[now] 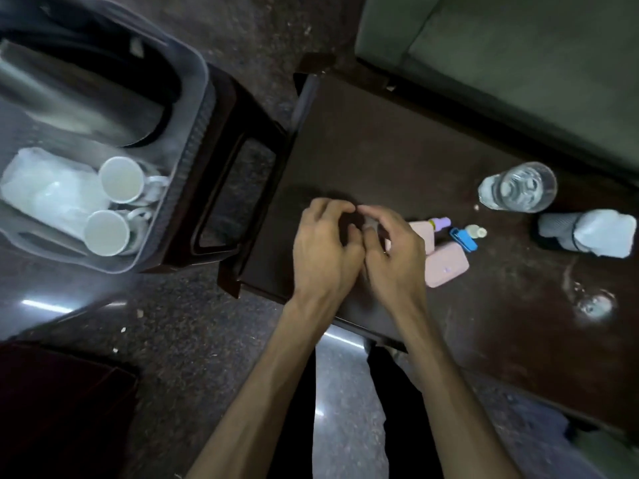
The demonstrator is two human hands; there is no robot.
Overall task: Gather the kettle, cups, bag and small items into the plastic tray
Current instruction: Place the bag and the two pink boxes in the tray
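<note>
The clear plastic tray (193, 133) stands at the left on a dark stool. It holds the steel kettle (76, 102), a white plastic bag (45, 191) and two white cups (121, 179) (105, 233). My left hand (325, 243) and my right hand (394, 250) hover side by side over the dark table (380, 143), fingers curled with fingertips nearly touching. I cannot see anything held in them. Just right of my right hand lie a pink case (447, 264), a pink bottle with a purple cap (428, 229), a blue clip (463, 239) and a tiny bottle (476, 231).
A water glass (522, 186) stands at the table's far right, with a grey and white wrapped bundle (594, 233) beside it. A wet spot (594, 304) marks the table nearer me. The dark stool (235, 188) sits between tray and table. Speckled floor lies below.
</note>
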